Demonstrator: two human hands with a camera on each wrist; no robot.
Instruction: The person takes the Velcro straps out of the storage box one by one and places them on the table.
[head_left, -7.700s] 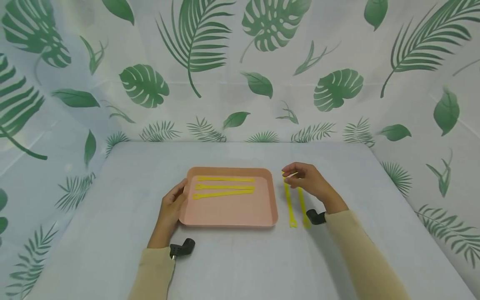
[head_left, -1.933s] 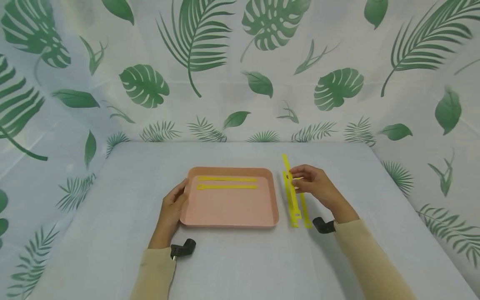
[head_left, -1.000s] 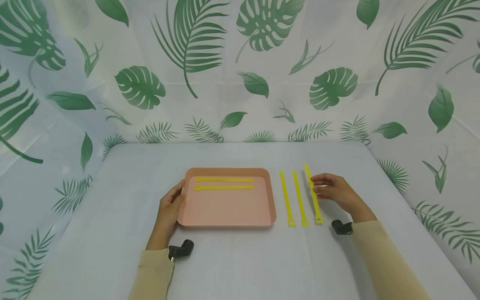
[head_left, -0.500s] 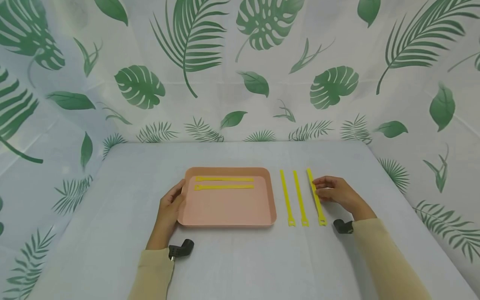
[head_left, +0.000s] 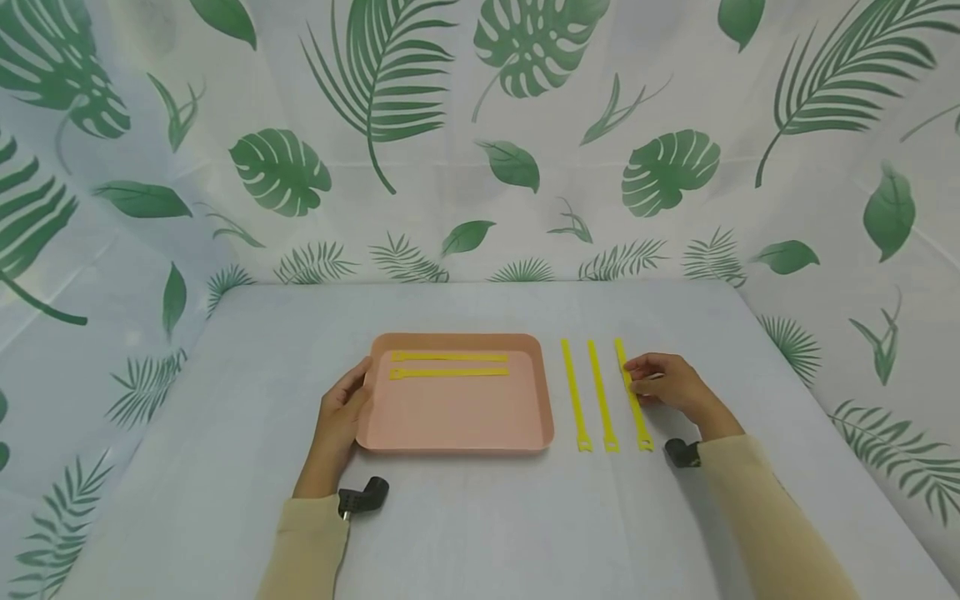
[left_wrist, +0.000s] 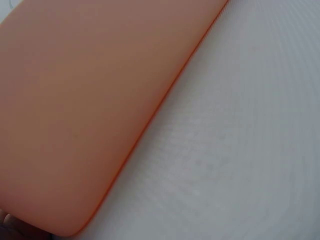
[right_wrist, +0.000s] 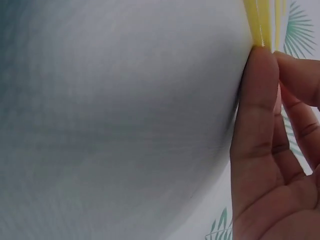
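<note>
My left hand point(head_left: 339, 425) grips the left edge of a pink tray point(head_left: 457, 421), thumb at the rim. Two yellow hook-and-loop cable ties lie crosswise in the tray's far half, an upper tie point(head_left: 450, 357) and a lower tie point(head_left: 450, 373). Right of the tray, my right hand point(head_left: 671, 390) pinches a third cable tie point(head_left: 637, 412) between thumb and fingers, its slotted head toward me. Two more ties, one nearer the tray point(head_left: 572, 387) and one in the middle point(head_left: 602, 392), lie roughly parallel to it. In the right wrist view the fingertips point(right_wrist: 262, 65) meet at the yellow strip.
A white cloth covers the table point(head_left: 480, 525). Behind and at both sides stands a leaf-patterned curtain point(head_left: 435, 192). Black wrist cameras sit on the left wrist point(head_left: 363, 497) and the right wrist point(head_left: 682, 452).
One cable tie has left the tray, carried right by my right hand past the two on the table. Over the last second it came down beside them. My left hand stays on the tray.
</note>
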